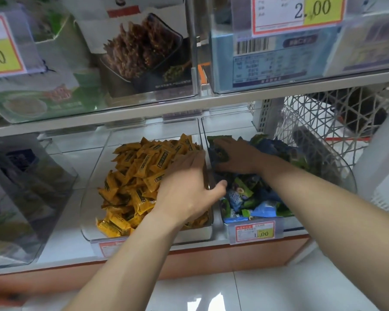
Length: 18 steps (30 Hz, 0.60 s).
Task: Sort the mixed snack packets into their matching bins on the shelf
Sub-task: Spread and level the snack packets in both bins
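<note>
1. The left clear bin (92,176) on the lower shelf (61,248) holds a heap of yellow packets (135,171), all seemingly one kind.
2. The left hand (186,187) lies released on that heap, fingers flat and holding nothing, its thumb reaching across the wall into the neighbouring bin.
3. The right bin (294,224) holds mixed blue and green packets (252,198), so the sorting looks unfinished.
4. The right hand (238,156) reaches deep into that bin, fingers curled round a green packet (219,153).
5. This looks like the picking step. Next, that packet needs lifting clear and carrying to its matching bin, which I cannot identify here.
</note>
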Available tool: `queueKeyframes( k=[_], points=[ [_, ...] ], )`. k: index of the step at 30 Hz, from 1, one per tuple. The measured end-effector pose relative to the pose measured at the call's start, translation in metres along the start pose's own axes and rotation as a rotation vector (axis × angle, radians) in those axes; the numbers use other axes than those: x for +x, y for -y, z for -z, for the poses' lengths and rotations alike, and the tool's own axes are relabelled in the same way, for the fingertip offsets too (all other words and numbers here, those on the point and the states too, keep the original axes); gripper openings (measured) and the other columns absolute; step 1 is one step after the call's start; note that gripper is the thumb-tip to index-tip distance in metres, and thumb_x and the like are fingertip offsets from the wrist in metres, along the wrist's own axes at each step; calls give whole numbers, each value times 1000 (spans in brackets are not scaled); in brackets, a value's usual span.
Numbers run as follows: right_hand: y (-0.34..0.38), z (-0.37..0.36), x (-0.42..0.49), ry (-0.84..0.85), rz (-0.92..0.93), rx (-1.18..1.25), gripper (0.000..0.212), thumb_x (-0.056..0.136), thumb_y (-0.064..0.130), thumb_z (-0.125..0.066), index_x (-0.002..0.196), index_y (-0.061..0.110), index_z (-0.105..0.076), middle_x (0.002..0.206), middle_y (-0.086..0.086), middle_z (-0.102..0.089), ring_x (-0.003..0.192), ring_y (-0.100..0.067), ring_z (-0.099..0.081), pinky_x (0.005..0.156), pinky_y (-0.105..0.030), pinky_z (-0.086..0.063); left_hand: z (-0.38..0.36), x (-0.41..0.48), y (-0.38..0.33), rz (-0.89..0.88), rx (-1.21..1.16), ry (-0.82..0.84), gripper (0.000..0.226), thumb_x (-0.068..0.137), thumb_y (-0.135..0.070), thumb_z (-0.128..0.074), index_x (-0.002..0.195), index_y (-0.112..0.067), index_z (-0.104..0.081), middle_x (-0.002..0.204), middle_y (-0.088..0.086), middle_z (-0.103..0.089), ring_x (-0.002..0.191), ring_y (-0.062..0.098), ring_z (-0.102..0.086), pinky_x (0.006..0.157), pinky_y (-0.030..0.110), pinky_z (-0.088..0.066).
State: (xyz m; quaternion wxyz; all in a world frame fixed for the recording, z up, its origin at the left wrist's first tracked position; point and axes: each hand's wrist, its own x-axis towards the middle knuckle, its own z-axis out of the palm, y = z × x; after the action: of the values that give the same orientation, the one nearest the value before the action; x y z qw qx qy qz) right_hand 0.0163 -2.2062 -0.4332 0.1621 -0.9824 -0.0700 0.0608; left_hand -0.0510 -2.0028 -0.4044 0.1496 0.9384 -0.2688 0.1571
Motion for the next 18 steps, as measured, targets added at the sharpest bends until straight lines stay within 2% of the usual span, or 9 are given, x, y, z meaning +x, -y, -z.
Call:
queueKeyframes(
  k=[2, 4, 6, 8, 10, 13, 16, 18],
  points=[
    [1, -9, 8, 30, -25, -52, 86, 87, 51, -64, 156, 25, -20, 158, -6, -27, 137, -32, -40, 106, -47, -41, -1, 0, 3, 6, -31, -16, 63, 78, -66, -55, 125, -24, -54, 120, -1, -64, 109, 21, -57, 79, 23, -38],
    [1, -11, 7, 34, 3, -50, 68, 88, 44, -65, 147, 22, -39, 144, -8, -42, 126, -31, -49, 97, -42, -46, -2, 0, 5, 11, -85, 11, 62, 79, -68, -54, 129, -32, -47, 125, -3, -62, 113, 19, -55, 82, 24, -36],
    [-1, -11, -1, 39, 55, 7, 50, 89, 38, -64, 135, 22, -53, 132, -3, -54, 119, -26, -56, 95, -39, -48, -2, -1, 8, 6, -125, 7, 56, 79, -71, -53, 123, -39, -40, 122, -4, -62, 111, 18, -55, 82, 24, -37],
    [-5, -10, -16, 84, 86, 46, 46, 92, 38, -63, 136, 26, -57, 135, 3, -58, 120, -19, -57, 99, -37, -47, -3, 0, 10, 7, -129, 14, 57, 78, -74, -51, 122, -39, -39, 121, -4, -63, 110, 18, -55, 81, 24, -39],
    [-7, -5, -32, 161, 99, 91, 45, 93, 40, -62, 138, 33, -57, 135, 14, -57, 120, -10, -57, 99, -30, -46, -3, 0, 11, 6, -136, 19, 58, 78, -75, -50, 122, -39, -40, 120, -5, -62, 110, 17, -55, 79, 24, -40],
    [-10, 13, -45, 268, 81, 126, 39, 94, 42, -59, 133, 39, -60, 128, 22, -57, 115, -3, -56, 97, -25, -44, -4, 0, 11, 2, -152, 8, 56, 78, -74, -52, 120, -40, -39, 119, -6, -62, 108, 16, -53, 79, 25, -39],
    [-18, 34, -39, 157, 50, 172, 20, 93, 45, -61, 105, 36, -74, 106, 17, -72, 98, -7, -66, 89, -31, -51, -4, 0, 11, -1, -164, 3, 56, 78, -74, -51, 120, -40, -37, 120, -5, -62, 109, 17, -54, 79, 25, -38],
    [-21, 41, -27, -17, 22, 198, 11, 91, 41, -64, 98, 37, -71, 102, 14, -69, 97, -10, -65, 81, -29, -49, -4, 1, 10, -4, -173, -7, 52, 78, -72, -53, 118, -42, -36, 120, -5, -63, 109, 18, -54, 79, 25, -37]
  ],
)
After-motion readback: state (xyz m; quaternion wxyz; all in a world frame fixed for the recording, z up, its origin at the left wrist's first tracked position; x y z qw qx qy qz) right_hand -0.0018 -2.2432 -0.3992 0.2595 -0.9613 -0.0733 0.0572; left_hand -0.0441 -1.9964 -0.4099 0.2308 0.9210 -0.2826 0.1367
